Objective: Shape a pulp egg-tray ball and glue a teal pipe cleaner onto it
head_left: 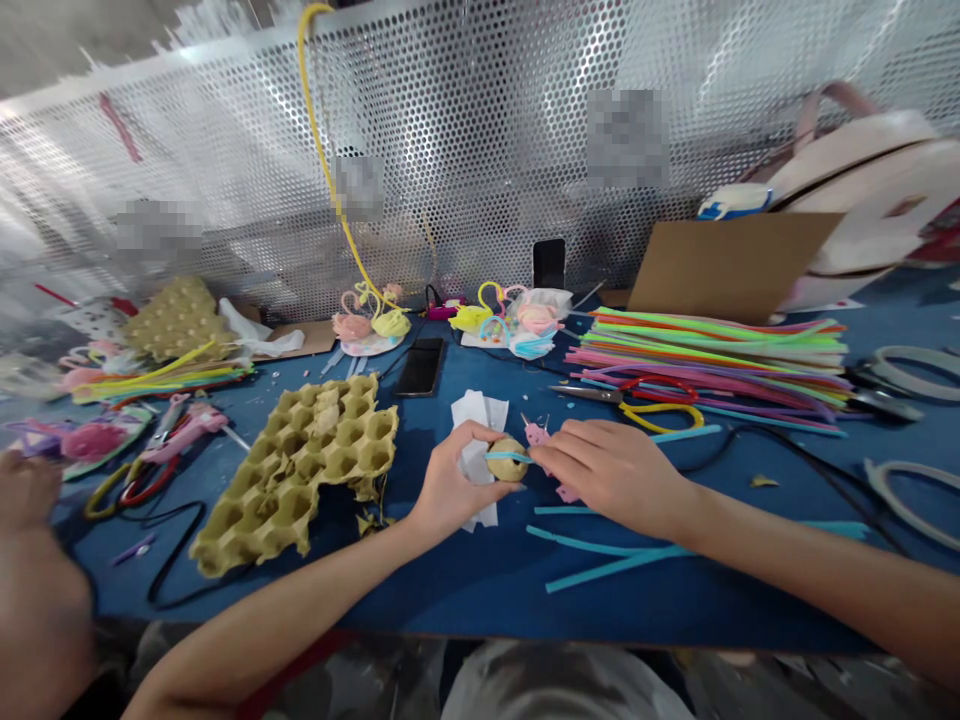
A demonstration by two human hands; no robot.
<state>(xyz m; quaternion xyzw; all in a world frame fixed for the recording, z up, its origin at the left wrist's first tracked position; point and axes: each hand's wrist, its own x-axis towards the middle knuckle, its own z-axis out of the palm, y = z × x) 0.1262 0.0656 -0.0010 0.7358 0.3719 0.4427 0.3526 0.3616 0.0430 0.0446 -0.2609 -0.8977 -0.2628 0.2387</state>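
Note:
My left hand (459, 482) is closed around a small round cup cut from egg-carton pulp (505, 468), thumb below and forefinger above. A light-blue pipe cleaner (510, 456) crosses the cup's face. My right hand (615, 474) pinches this pipe cleaner's right end between thumb and fingers at the cup's edge. Partly covered by my right hand, a pink tool that resembles a glue gun (535, 434) lies just behind. Beneath my left hand are white paper sheets (480, 412). More blue pipe cleaners (592, 572) lie loose below my right forearm.
Left stands a torn egg carton (300, 470), with scissors (150, 485) and a pink glue gun (191, 430) beyond. Another person's hand (34, 560) is far left. Behind lie a phone (420, 367), a pipe-cleaner bundle (720, 350), more scissors (637, 398) and a black cable (810, 460).

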